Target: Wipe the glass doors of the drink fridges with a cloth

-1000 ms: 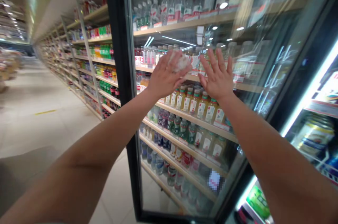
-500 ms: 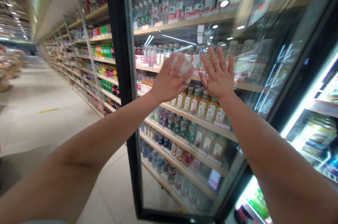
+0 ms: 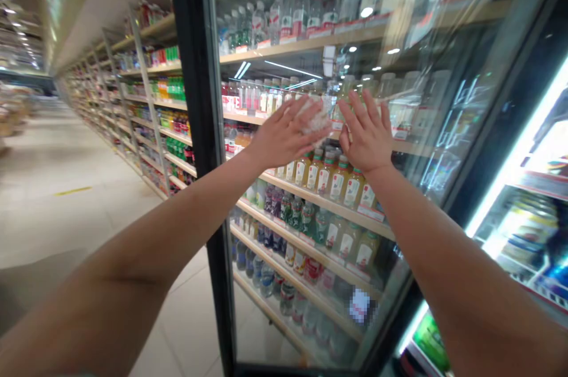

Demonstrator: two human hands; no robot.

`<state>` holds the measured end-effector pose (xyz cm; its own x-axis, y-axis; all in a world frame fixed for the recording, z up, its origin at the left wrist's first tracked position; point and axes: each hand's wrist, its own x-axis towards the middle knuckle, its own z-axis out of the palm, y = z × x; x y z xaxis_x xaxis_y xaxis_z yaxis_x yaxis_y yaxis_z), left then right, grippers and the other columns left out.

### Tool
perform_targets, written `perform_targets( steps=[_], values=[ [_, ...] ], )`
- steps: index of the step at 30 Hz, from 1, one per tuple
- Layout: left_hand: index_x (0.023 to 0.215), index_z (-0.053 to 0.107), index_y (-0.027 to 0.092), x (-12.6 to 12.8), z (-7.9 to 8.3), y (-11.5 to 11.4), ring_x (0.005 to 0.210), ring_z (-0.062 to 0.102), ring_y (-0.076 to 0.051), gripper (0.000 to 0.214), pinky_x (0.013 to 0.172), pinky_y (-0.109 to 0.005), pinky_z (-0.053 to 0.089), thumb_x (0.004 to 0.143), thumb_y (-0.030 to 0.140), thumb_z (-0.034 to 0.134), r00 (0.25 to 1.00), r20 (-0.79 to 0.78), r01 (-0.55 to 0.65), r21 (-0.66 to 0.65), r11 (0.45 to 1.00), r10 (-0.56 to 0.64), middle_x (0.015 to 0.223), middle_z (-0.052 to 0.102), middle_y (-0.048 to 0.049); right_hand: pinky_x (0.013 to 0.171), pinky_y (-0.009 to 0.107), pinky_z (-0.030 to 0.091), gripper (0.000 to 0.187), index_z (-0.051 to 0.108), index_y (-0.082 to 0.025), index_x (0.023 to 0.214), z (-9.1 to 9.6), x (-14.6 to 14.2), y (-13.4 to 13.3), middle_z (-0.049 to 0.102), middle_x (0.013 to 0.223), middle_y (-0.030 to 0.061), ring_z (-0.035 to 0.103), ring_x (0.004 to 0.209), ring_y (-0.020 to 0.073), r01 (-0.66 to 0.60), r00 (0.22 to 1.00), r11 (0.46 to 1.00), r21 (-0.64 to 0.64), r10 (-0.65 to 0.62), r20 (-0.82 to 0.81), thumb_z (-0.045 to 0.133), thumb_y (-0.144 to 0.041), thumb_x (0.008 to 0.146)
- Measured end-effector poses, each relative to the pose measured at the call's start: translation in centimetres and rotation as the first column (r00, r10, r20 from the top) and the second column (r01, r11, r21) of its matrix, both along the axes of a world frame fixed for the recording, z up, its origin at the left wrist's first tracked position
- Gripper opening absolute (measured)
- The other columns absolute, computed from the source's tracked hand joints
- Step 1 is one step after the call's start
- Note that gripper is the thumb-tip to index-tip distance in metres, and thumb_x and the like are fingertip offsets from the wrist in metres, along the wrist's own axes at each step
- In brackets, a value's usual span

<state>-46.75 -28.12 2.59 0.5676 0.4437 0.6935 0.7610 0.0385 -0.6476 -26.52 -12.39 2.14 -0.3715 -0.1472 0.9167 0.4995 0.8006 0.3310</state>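
Observation:
My left hand (image 3: pixel 286 134) is at the glass door (image 3: pixel 319 318), with a crumpled white wipe (image 3: pixel 318 116) under its fingers, pressed toward the pane. Whether the wipe is paper or cloth cannot be made out. To its right, my right hand (image 3: pixel 367 134) lies against the same glass, fingers spread and holding nothing. The door has a black frame (image 3: pixel 190 99) and stands swung out. Rows of bottles show through or in the glass around both hands.
Lit cooler shelves (image 3: pixel 523 229) with packaged goods are on the right. Long drink shelves (image 3: pixel 171 99) run away on the left beside a tiled aisle floor (image 3: pixel 84 146) with a yellow strip (image 3: pixel 73 191). A pixelated label (image 3: pixel 360 305) is low on the door.
My left hand has moved slightly right with the wipe, closer to my right hand. My right hand stays nearly in place, its fingers a little lower. The view has shifted slightly.

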Motion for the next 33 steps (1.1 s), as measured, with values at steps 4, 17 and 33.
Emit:
perform_targets(
  steps=[4, 17, 33],
  values=[
    [0.162, 0.035, 0.031, 0.5, 0.5, 0.2, 0.157, -0.011, -0.038, 0.053, 0.127, -0.067, 0.008, 0.11, 0.041, 0.046, 0.949, 0.314, -0.081, 0.29, 0.954, -0.015, 0.174, 0.0, 0.0011, 0.128, 0.059, 0.022, 0.057, 0.047, -0.027, 0.155, 0.0, -0.2, 0.4, 0.041, 0.164, 0.0027, 0.029, 0.156, 0.0285, 0.002, 1.0, 1.0, 0.028, -0.002, -0.029, 0.043, -0.025, 0.098],
    [0.162, 0.032, 0.029, 1.5, 0.2, 1.0, 0.157, -0.005, -0.04, 0.061, 0.126, -0.066, 0.015, 0.106, 0.04, 0.054, 0.976, 0.218, -0.065, 0.224, 0.972, 0.014, 0.173, 0.003, -0.0039, 0.128, 0.063, 0.015, 0.062, 0.044, -0.027, 0.157, -0.1, -0.4, 0.9, 0.039, 0.165, 0.0041, 0.023, 0.158, 0.0294, -0.023, 1.0, 1.0, 0.021, 0.023, -0.004, 0.044, -0.026, 0.095],
    [0.163, 0.033, 0.034, 0.7, -1.1, -0.4, 0.158, 0.001, -0.038, 0.062, 0.127, -0.063, 0.019, 0.105, 0.032, 0.057, 0.994, 0.105, -0.014, 0.068, 0.998, 0.007, 0.173, 0.004, -0.0038, 0.127, 0.068, 0.008, 0.064, 0.035, -0.027, 0.161, -0.2, -0.7, 0.7, 0.041, 0.164, 0.0026, 0.028, 0.156, 0.0293, -0.036, 0.996, 0.999, -0.006, 0.036, -0.082, 0.038, -0.028, 0.096]
  ],
)
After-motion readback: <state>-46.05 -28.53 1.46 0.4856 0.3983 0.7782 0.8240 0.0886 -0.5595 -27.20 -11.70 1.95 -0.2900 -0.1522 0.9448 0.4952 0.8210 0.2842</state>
